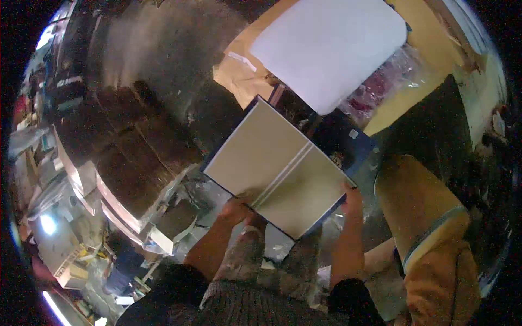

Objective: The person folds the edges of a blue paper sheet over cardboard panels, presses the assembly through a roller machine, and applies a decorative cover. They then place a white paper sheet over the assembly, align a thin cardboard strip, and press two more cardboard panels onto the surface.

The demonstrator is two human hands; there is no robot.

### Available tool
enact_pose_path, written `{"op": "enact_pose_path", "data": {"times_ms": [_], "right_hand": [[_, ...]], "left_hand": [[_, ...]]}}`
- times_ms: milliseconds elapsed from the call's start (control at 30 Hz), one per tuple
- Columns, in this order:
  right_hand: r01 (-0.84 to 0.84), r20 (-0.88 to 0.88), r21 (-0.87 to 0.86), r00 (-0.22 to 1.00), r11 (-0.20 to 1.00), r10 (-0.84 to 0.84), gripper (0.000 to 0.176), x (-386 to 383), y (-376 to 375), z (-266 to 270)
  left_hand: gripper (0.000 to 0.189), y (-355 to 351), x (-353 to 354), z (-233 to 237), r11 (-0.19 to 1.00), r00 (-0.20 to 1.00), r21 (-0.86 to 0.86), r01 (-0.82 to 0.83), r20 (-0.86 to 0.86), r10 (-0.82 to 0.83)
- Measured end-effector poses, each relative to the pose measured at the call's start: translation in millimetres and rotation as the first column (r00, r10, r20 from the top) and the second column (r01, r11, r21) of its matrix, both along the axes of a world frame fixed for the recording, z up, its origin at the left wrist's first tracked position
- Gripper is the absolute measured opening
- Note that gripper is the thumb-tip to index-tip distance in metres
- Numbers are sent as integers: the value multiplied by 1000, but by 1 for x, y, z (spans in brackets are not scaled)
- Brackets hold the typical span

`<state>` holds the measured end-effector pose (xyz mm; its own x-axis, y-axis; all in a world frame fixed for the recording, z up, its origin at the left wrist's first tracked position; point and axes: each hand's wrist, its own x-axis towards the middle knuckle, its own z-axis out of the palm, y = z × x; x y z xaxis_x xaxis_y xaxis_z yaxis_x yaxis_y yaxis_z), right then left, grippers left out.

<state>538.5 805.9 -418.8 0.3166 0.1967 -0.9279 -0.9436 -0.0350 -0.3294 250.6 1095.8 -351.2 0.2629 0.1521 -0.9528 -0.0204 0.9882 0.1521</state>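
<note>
A flat, opened-out book cover (239,157) tilts in front of me over my lap. Its beige inner side faces up, with dark blue edges and two pale lines across the middle. My left hand (238,211) is closed on its near left edge, the fingertips partly hidden. At the right corner, my right hand (352,200) grips the edge between thumb and fingers. Just beyond lies a dark blue piece (350,137) with a small white label, partly covered. A large white sheet (331,46) with rounded corners overlaps it from behind.
Brown paper (239,76) lies beneath the white sheet, with crumpled clear plastic (383,81) beside it. Dark brown stacked blocks (136,152) stand at left. Tan fabric (429,228) with a blue-grey band is close on my right. Farther off, lower left, a person (124,274) is visible among boxes.
</note>
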Motion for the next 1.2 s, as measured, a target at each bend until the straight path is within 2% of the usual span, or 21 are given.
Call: {"op": "enact_pose_path", "data": {"times_ms": [33, 67, 167, 200, 267, 367, 400, 467, 500, 533, 567, 700, 767, 800, 867, 900, 967, 1000, 1067, 1133, 1200], "right_hand": [[-227, 130, -189, 958, 955, 254, 45, 12, -12, -28], [-405, 205, -392, 836, 826, 508, 49, 23, -21, -49], [-353, 48, -558, 890, 751, 454, 53, 61, -13, -80], [-365, 50, -562, 881, 743, 471, 53, 70, -13, -84], [-272, 242, -460, 877, 845, 414, 56, 84, -15, -84], [-312, 250, -609, 797, 729, 550, 58, 94, -49, -127], [-327, 245, -612, 787, 720, 566, 58, 97, -50, -126], [-168, 362, -485, 855, 858, 371, 58, 99, -25, -94], [-178, 353, -492, 854, 852, 382, 58, 99, -32, -102], [-228, 394, -522, 790, 822, 470, 56, 104, -57, -126], [-272, 431, -555, 715, 786, 551, 54, 108, -74, -137], [-411, 456, -537, 593, 737, 663, 54, 114, -56, -118], [-134, 407, -387, 863, 912, 300, 59, 110, -53, -132], [-139, 407, -382, 862, 914, 301, 59, 111, -52, -138], [-345, 374, -619, 660, 705, 652, 66, 117, -72, -158], [-345, 374, -618, 661, 706, 651, 66, 115, -71, -161], [-10, 57, -998, 157, 59, 986, 66, 108, -21, -126], [-8, 58, -998, 157, 60, 986, 66, 104, 11, -104], [135, 471, -877, 47, 461, 881, 65, 105, 84, -63], [220, 393, -878, -178, 425, 902, 56, 118, 137, -50], [69, 542, -809, -293, 583, 787, 48, 116, 196, -19]], "left_hand": [[42, 1, 14, -5, 638, 709, 322, 700, -206, -674], [42, -4, 21, -12, -179, 49, 350, 920, -553, -832], [38, -40, 31, -54, -265, -20, 223, 938, -728, -686], [38, -46, 36, -72, -246, -5, 227, 942, -726, -688], [35, -50, 45, -113, 274, 433, 363, 890, -491, -756], [30, -59, 40, -155, 883, 922, 266, 387, -84, -379], [30, -63, 35, -162, 892, 929, 260, 371, -85, -362], [35, -65, 29, -166, 690, 821, 504, 519, -70, -566], [35, -63, 28, -165, 699, 826, 495, 516, -70, -560], [35, -51, 42, -151, 897, 921, 225, 381, -14, -388], [34, -43, 52, -145, 979, 981, -69, 194, -16, -195], [35, -42, 41, -163, 985, 991, -112, 130, 54, -124], [33, -35, 44, -159, 973, 978, -132, 191, -60, -200], [33, -34, 41, -158, 974, 979, -127, 186, -62, -195], [32, -41, 26, -169, 981, 979, -79, 175, 118, -165], [32, -42, 26, -169, 981, 979, -78, 175, 116, -166], [35, -35, 46, -152, 959, 959, -112, 261, -84, -271], [35, -34, 45, -153, 959, 959, -111, 261, -82, -271], [36, -36, 46, -157, 960, 962, -138, 246, -84, -258], [35, -38, 50, -144, 952, 948, -90, 292, -103, -300], [35, -39, 59, -130, 941, 933, -44, 335, -126, -338]]}}
